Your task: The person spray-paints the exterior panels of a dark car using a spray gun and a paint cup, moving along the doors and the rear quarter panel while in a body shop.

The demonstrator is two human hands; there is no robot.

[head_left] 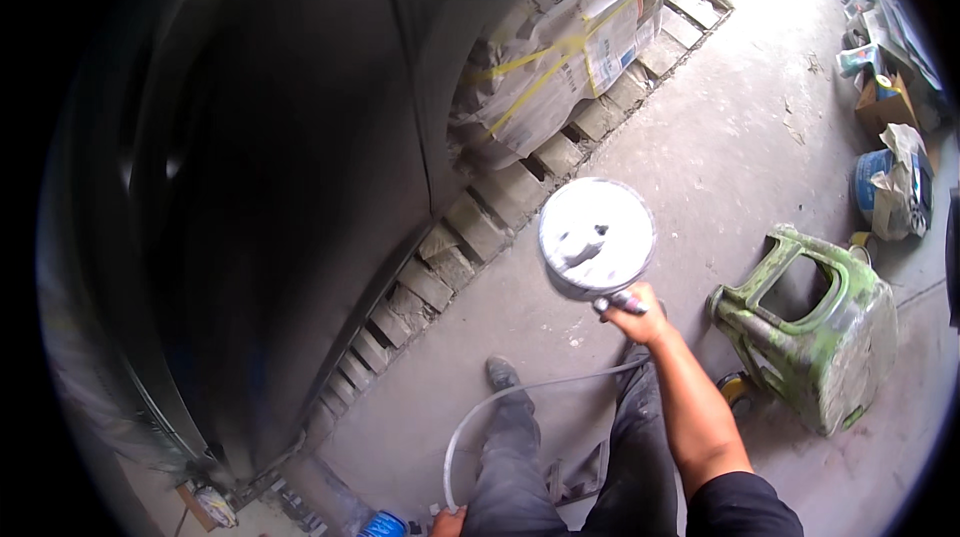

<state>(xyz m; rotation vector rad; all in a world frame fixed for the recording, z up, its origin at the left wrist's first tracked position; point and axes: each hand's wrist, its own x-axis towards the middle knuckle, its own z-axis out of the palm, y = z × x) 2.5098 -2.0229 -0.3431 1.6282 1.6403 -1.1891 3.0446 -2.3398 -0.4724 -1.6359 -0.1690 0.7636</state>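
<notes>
My right hand [640, 312] is closed round the handle of what looks like a spray gun [622, 303]. Its round cup [598, 237] has a white top with grey smears and a small dark spot near the middle. A pale hose [470, 417] curves across my legs, its upper end passing below my right wrist. Only part of my left hand [448, 520] shows at the lower edge, with its fingers wrapped round the hose. To the left stands a dark vehicle body panel [300, 137]. Behind the wheel arch edge sits a plastic-sheet cover [560, 57] bound with yellow tape.
A floor grating [480, 227] runs diagonally beside the vehicle. On my right lies a worn green plastic stool [820, 327], tipped over. Further along stand a blue bucket [872, 182], a cardboard box [885, 107] and clutter. A blue can [383, 524] is at the lower edge.
</notes>
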